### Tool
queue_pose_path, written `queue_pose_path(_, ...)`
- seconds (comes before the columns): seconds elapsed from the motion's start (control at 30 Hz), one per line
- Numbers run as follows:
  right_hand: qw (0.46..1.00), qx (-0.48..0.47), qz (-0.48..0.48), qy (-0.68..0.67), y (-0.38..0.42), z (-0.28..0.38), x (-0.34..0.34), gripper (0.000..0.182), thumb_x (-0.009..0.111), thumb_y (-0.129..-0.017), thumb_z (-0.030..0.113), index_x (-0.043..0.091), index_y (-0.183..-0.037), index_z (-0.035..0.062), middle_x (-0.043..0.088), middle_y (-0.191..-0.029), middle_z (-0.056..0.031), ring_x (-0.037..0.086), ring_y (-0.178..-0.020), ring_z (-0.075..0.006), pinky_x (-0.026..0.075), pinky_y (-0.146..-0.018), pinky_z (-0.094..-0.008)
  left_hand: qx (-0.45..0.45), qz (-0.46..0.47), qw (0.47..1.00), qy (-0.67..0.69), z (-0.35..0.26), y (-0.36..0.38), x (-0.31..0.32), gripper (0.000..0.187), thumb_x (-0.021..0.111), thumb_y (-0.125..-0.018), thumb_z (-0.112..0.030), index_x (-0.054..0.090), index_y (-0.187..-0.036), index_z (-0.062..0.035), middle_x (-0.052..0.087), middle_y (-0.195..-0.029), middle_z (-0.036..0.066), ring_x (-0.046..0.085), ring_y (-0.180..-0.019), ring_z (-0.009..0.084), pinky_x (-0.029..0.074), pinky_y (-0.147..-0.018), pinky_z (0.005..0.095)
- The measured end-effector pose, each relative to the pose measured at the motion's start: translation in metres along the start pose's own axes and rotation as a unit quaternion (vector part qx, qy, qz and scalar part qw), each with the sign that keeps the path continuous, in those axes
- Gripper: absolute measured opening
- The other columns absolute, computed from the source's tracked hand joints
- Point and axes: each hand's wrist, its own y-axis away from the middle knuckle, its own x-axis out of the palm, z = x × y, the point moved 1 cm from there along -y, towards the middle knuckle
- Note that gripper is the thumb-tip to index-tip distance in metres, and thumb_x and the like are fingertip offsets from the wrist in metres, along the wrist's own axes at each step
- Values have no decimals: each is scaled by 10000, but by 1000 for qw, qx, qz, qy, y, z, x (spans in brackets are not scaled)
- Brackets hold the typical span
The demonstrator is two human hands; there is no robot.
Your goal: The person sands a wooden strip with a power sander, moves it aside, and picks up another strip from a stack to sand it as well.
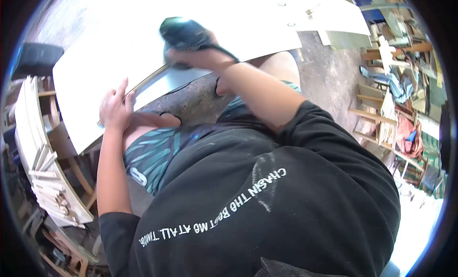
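Note:
My right hand (200, 57) is closed around a dark, green-tinged power tool (183, 32); motion blur hides its exact kind. The tool sits at the near edge of a large white board (86, 86), which glare washes out in places. A thin wooden strip (151, 77) runs along that edge, from beneath the tool to my left hand. My left hand (116, 106) lies over the strip and the board's edge near the left corner, index finger stretched out and thumb apart. Whether its hidden fingers touch the underside cannot be seen.
My bare legs and feet are below the board, on a grey concrete floor (324, 71). At left, a pale curved panel (28, 119) bears loose wood strips (50, 191), beside a dark block-like object (38, 58). Wooden frames (374, 114) and cloths (408, 133) crowd the right.

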Motion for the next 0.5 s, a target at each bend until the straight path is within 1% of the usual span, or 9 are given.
queue_pose_path(0.03,999,34,-26,-14,0,-2,-11,482,886,-757,361,753,-1147,110,788,-1047,-91,738,-989,-180,598,-933,-359,-3,0,1000,6,0,1,1,477,597,-1024,-455,641,-1474,-305,666,-986,134,665,-960,340,537,-857,470)
queue_pose_path(0.07,999,34,-12,10,-6,-10,-18,450,865,-789,377,770,-1154,131,792,-1059,-99,745,-999,-192,601,-944,-356,-5,-2,1000,11,0,1,0,480,594,-1019,-478,647,-1467,-313,665,-995,129,668,-966,335,541,-859,469)
queue_pose_path(0.1,999,16,-6,-35,-19,-46,-15,437,842,-811,383,771,-1169,145,794,-1066,-101,749,-995,-204,602,-943,-362,-4,-4,1000,16,-1,0,-1,484,591,-1015,-500,653,-1460,-321,664,-1005,123,671,-973,330,545,-862,469)
queue_pose_path(0.17,998,55,-1,-30,-17,-36,-9,445,845,-792,384,768,-1150,129,793,-1052,-109,752,-974,-206,604,-920,-365,-10,-3,1000,6,-1,1,-5,483,598,-1009,-499,648,-1462,-337,666,-1007,116,672,-975,326,545,-869,467)
queue_pose_path(0.23,999,2,1,50,-3,7,2,434,839,-769,377,763,-1112,123,790,-1028,-114,752,-948,-220,599,-906,-367,-5,-15,1000,-9,-4,1,-4,482,602,-1008,-491,644,-1466,-348,667,-1005,112,673,-977,321,546,-870,463)
queue_pose_path(0.3,998,-51,33,9,-3,6,32,387,804,-757,349,737,-1063,121,775,-1003,-122,735,-965,-280,583,-930,-402,-8,-6,1000,-7,0,1,1,495,611,-1004,-476,638,-1478,-337,663,-995,107,671,-966,317,543,-862,463)
queue_pose_path(0.37,992,-123,37,-1,-2,19,53,475,768,-751,358,693,-1146,104,736,-1090,-188,705,-1049,-393,572,-959,-445,-2,-4,1000,-3,2,0,5,509,620,-999,-464,633,-1488,-322,660,-988,104,667,-953,315,540,-853,463)
queue_pose_path(0.43,982,-170,20,80,-5,29,67,508,742,-777,389,683,-1184,91,712,-1188,-219,688,-1114,-409,554,-1003,-470,4,-11,1000,-3,1,0,5,525,629,-993,-454,630,-1495,-302,655,-983,103,662,-938,316,536,-843,464)
queue_pose_path(0.5,987,-120,33,105,-4,32,64,508,759,-774,372,684,-1193,94,721,-1190,-214,690,-1124,-408,558,-1000,-461,8,-13,1000,9,-1,0,4,525,638,-989,-451,642,-1484,-274,652,-978,105,657,-922,318,533,-831,463)
